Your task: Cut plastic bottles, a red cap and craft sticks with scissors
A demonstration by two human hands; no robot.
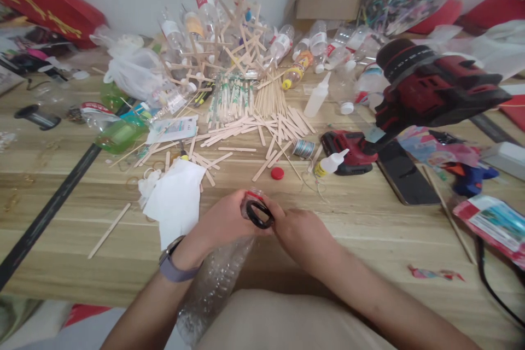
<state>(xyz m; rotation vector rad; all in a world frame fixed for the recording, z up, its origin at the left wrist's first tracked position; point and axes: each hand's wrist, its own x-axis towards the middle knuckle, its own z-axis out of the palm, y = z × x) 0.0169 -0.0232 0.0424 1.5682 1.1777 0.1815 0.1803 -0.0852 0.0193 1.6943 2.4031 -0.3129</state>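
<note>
My left hand [223,219], with a watch on its wrist, is closed round the neck of a clear plastic bottle [219,279]. The bottle slants down toward my lap, its neck end up and a red ring at the mouth. My right hand [301,229] is closed on scissors [259,214] right against the bottle neck. Only a black handle loop shows; the blades are hidden. Just beyond the hands lies a red bottle cap [277,173]. White paper [174,197] is spread to the left of my left hand.
Wooden craft sticks [241,128] and several plastic bottles [283,44] crowd the back of the table. A red and black power drill [426,87] stands at right, beside a phone [406,172] and glue bottles [330,163]. A spool [303,147] of thread sits near the drill.
</note>
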